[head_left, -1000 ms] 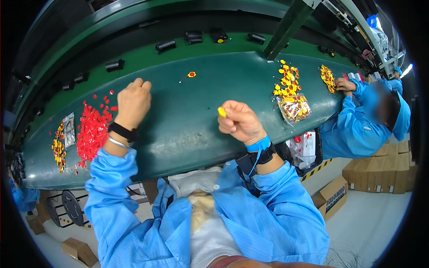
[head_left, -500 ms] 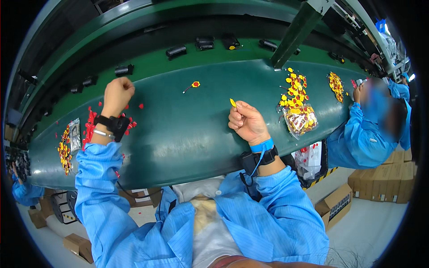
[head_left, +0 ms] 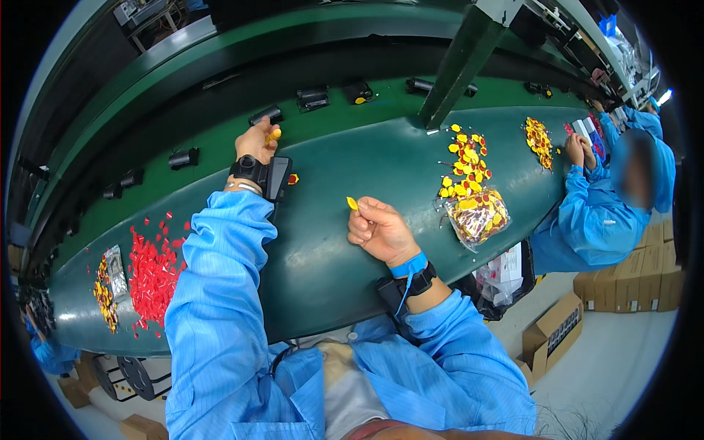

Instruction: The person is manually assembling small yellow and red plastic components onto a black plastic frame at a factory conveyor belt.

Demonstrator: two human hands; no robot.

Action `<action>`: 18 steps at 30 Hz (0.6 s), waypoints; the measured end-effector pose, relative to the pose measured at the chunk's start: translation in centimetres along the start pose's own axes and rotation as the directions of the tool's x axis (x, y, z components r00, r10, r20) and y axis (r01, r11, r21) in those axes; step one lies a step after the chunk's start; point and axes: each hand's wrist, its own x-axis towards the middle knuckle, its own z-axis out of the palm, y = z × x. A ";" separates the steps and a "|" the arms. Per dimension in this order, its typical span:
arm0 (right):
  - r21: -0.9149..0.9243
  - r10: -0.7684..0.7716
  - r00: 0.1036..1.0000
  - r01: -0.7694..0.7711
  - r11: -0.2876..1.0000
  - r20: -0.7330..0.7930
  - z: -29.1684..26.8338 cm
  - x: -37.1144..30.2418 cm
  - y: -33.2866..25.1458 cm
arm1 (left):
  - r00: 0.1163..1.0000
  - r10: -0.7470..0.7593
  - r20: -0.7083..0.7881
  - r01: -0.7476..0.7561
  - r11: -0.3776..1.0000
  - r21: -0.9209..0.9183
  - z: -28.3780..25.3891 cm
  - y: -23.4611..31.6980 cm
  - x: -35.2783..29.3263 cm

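While our right hand (head_left: 381, 232) pinches a yellow piece (head_left: 352, 203) between thumb and fingertips near the middle of the frame, our left hand (head_left: 255, 142) is stretched up toward a black part (head_left: 265, 115) left of upper centre; we cannot tell whether its fingers are closed on anything. Below and right of that hand, we see a yellow-and-red disc (head_left: 293, 179) on the green table (head_left: 315, 293). We have a red heap (head_left: 154, 275) at the left and, right of centre, loose discs (head_left: 470, 155) just above a clear bag (head_left: 477, 218) of similar ones.
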 end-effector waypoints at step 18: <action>-0.151 -0.013 0.999 0.007 0.988 -0.037 0.4 -0.2 -0.1 | 0.985 0.078 -0.152 -0.077 0.997 0.009 -16.2 7.6 3.4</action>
